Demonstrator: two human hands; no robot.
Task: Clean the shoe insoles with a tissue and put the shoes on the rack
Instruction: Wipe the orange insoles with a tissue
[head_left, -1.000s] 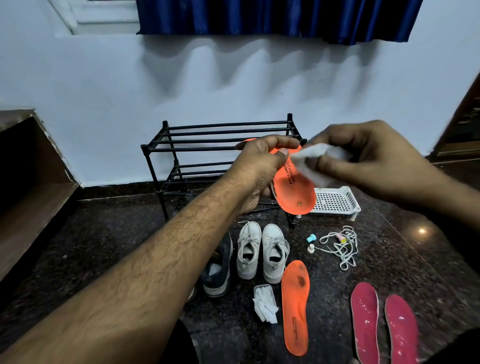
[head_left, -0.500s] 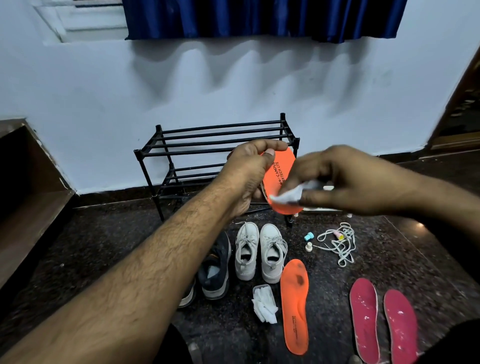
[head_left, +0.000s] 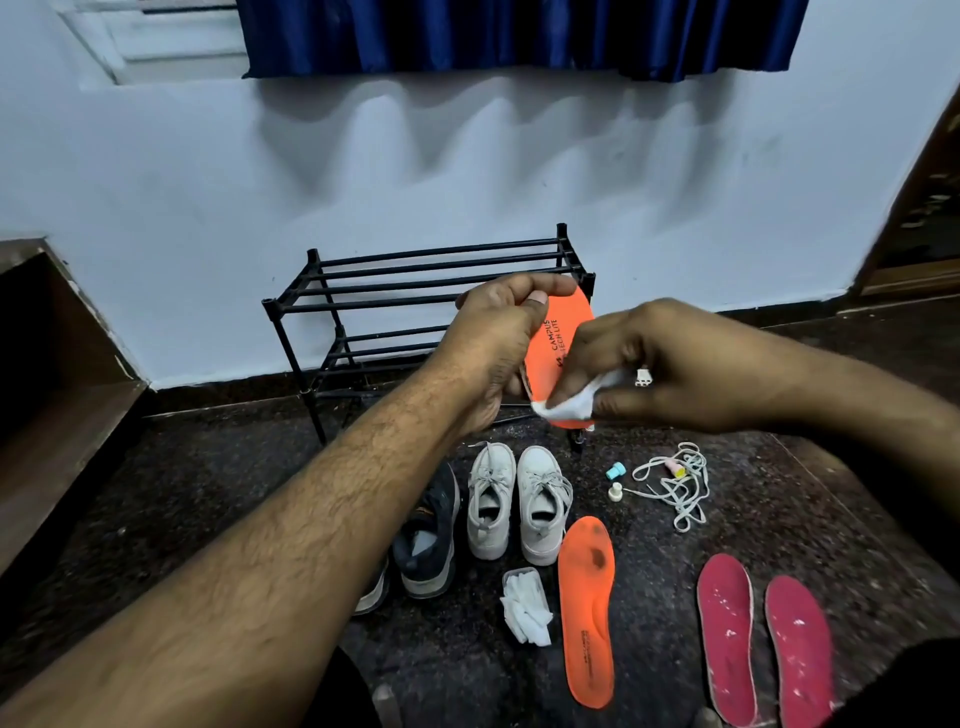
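Since a second ago we have brought the tissue (head_left: 569, 402) down the orange insole (head_left: 558, 343) — from its upper part to its lower end, where our right hand (head_left: 670, 369) now pinches the wad between thumb and curled fingers and presses it on the surface. Our left hand (head_left: 498, 338) has kept its grip on the insole's top edge, fingers curled round it, in front of the black shoe rack (head_left: 415, 291). With the tissue lower, the print on the insole reads "CAMPUS" and beneath it "TECH LITE".

On the floor (head_left: 218, 483) nothing has shifted: the white shoes (head_left: 517, 501) stand side by side before the rack, a dark shoe (head_left: 428, 535) just to their left. The second orange insole (head_left: 587, 608) lies flat beside them, its small black print too fine to read. A clear packet (head_left: 524, 605) holds more folded white tissues. Two red insoles (head_left: 763, 639) lie side by side at the right, and loose white laces (head_left: 675, 480) sit near them — the white basket behind our right hand is almost wholly hidden.
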